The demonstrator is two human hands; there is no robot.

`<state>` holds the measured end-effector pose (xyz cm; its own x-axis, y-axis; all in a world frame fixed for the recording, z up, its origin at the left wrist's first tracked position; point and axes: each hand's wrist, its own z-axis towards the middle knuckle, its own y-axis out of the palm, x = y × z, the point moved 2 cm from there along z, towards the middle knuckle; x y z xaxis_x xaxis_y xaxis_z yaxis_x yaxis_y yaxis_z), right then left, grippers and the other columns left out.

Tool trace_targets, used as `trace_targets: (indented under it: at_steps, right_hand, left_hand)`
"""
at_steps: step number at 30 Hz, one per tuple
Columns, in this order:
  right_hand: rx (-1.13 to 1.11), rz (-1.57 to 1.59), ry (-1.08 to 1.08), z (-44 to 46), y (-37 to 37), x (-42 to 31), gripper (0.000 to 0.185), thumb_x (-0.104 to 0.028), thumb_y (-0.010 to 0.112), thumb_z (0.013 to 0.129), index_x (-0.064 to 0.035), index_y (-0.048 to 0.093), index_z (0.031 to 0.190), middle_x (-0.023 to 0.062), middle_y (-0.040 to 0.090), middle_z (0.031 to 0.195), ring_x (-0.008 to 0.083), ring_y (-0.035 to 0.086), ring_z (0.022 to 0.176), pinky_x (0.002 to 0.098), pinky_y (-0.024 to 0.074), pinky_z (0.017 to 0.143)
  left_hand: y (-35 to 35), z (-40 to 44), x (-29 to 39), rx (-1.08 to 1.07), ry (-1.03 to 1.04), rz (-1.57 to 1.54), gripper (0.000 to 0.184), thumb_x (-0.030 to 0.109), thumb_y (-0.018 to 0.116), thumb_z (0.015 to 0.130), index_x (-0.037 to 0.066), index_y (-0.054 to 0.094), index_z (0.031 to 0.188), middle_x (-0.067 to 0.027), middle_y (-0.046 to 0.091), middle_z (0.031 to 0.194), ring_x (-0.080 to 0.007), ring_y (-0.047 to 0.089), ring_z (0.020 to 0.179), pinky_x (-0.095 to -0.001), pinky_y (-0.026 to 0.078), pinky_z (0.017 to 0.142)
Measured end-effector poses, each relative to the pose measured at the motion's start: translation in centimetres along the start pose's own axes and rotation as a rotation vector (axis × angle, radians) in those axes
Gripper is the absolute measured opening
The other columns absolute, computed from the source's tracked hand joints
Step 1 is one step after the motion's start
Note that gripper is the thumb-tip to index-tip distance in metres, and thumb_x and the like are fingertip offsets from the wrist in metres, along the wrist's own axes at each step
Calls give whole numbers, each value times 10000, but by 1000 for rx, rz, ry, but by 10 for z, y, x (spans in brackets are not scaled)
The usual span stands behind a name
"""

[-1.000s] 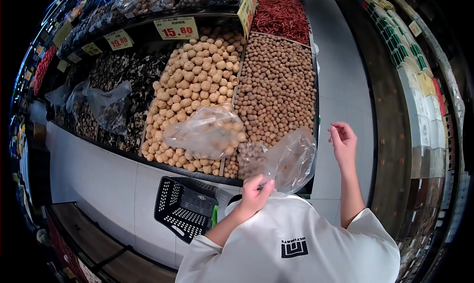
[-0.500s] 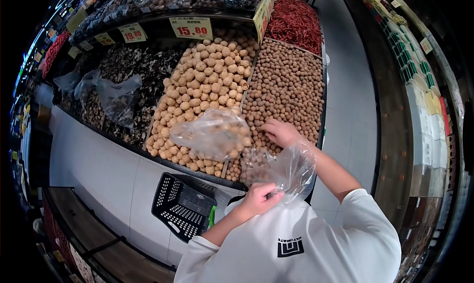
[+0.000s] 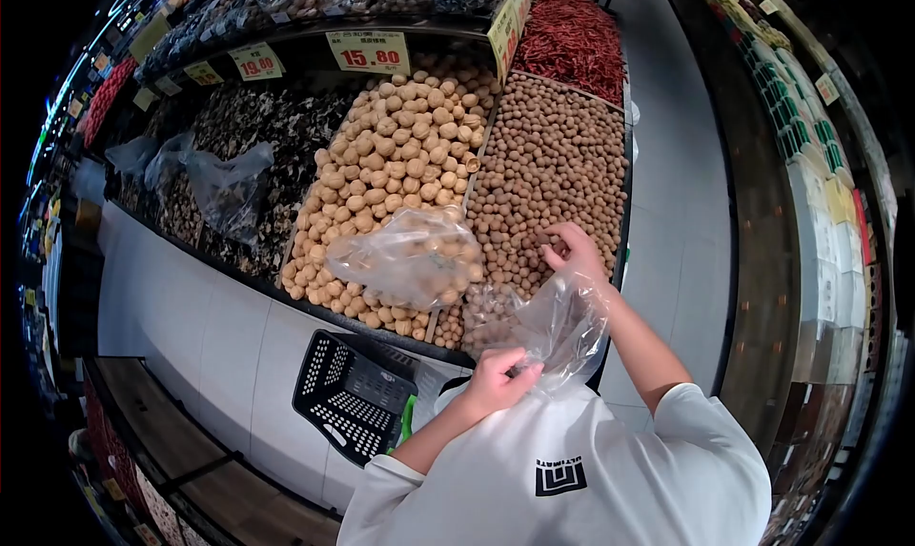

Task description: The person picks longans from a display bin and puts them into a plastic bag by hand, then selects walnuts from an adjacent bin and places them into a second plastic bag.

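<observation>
The left hand [image 3: 500, 382] has its fingers closed on the gathered edge of a clear, thin plastic bag [image 3: 562, 327]. The bag's filled end rests at the front of a bin of small, round, brown fruits [image 3: 543, 165], while its loose film spreads towards the right wrist. The right hand [image 3: 578, 256] is over these fruits, fingers bent and thumb close to them; I cannot tell whether they pinch anything.

The likeliest trouble is at the bag's mouth. Only 1 hand visibly grips it, and the slack film could fold inward, so that a fruit dropped there would miss the inside and roll over the black front edge [image 3: 391, 340] of the stand. If the left fingers slipped on the slick plastic, the mouth could sag and spill fruits. The film touching the right wrist could also snag and tug the bag askew.

A 2nd clear plastic bag [image 3: 410, 260] lies on the large, tan, wrinkled walnuts [image 3: 391, 155], just beside the 1st; a sideways sweep might knock it, or mix the 2 kinds across the low divider. A black, perforated plastic basket [image 3: 357, 394] stands on the floor below, where a stray fruit could land.
</observation>
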<state>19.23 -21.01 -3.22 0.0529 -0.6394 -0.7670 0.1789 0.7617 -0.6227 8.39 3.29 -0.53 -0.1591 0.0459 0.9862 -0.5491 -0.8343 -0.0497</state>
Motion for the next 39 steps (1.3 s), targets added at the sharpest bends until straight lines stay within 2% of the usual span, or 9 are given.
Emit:
trace_targets:
  at_steps: [3, 11, 14, 16, 23, 29, 31, 36, 39]
  right_hand:
    - [254, 351, 263, -34, -45, 31, 279, -40, 721, 921, -2, 652, 1189, 31, 644, 1025, 59, 578, 728, 208, 486, 660]
    - [684, 385, 320, -121, -132, -24, 287, -12, 715, 931, 17, 626, 1202, 30, 672, 991, 45, 584, 716, 205, 483, 617]
    - [619, 437, 272, -140, -111, -62, 258, -36, 734, 921, -18, 660, 1168, 14, 682, 966, 72, 622, 753, 213, 487, 630]
    - [85, 122, 80, -141, -101, -98, 227, -19, 741, 911, 3, 681, 1129, 31, 705, 958, 89, 648, 790, 229, 522, 683]
    - [434, 397, 315, -126, -117, -23, 174, -36, 734, 901, 16, 701, 1064, 51, 706, 911, 69, 625, 728, 235, 525, 666]
    - [257, 83, 326, -79, -100, 47, 205, -97, 754, 899, 8, 688, 1062, 32, 680, 871, 49, 594, 695, 247, 500, 631]
    - [204, -8, 326, -51, -83, 69, 231, -108, 772, 865, -16, 692, 1061, 71, 690, 892, 128, 634, 699, 301, 517, 643]
    - [44, -442, -63, 15, -42, 80, 305, -108, 724, 844, -72, 670, 1143, 160, 646, 1097, 375, 672, 939, 437, 556, 772]
    - [-123, -543, 21, 30, -33, 78, 304, -114, 700, 845, -73, 651, 1142, 152, 624, 1116, 378, 670, 984, 466, 560, 804]
  left_hand:
    - [2, -1, -2, 80, 45, -22, 253, 84, 725, 906, -12, 570, 730, -94, 589, 612, -150, 545, 517, -309, 406, 490]
    - [4, -4, 2, 168, -60, -120, 186, 57, 679, 945, -18, 619, 786, -76, 667, 664, -146, 642, 570, -281, 479, 544]
    - [7, -5, 3, 160, -37, -86, 173, 54, 674, 948, -20, 628, 798, -75, 668, 671, -147, 642, 583, -282, 482, 557]
    - [7, -4, 5, 152, -46, -81, 165, 52, 672, 948, -20, 633, 805, -74, 667, 672, -149, 642, 588, -283, 483, 562]
    - [9, -5, 9, 164, -49, -78, 148, 40, 679, 936, -19, 639, 807, -73, 655, 667, -164, 640, 590, -292, 471, 562]
    - [7, -2, 13, 52, 34, -8, 150, 35, 700, 916, -18, 631, 793, -88, 633, 659, -162, 599, 567, -302, 444, 544]
    - [7, -1, 12, 48, 30, -18, 153, 39, 705, 911, -18, 630, 790, -94, 627, 657, -161, 590, 565, -303, 440, 541]
    - [9, 14, 13, 50, 25, 28, 152, 48, 717, 896, -17, 632, 787, -105, 618, 657, -167, 580, 562, -310, 429, 531]
    - [10, 18, 13, 67, 4, 15, 155, 58, 723, 889, -15, 634, 785, -105, 618, 655, -179, 577, 555, -316, 422, 524]
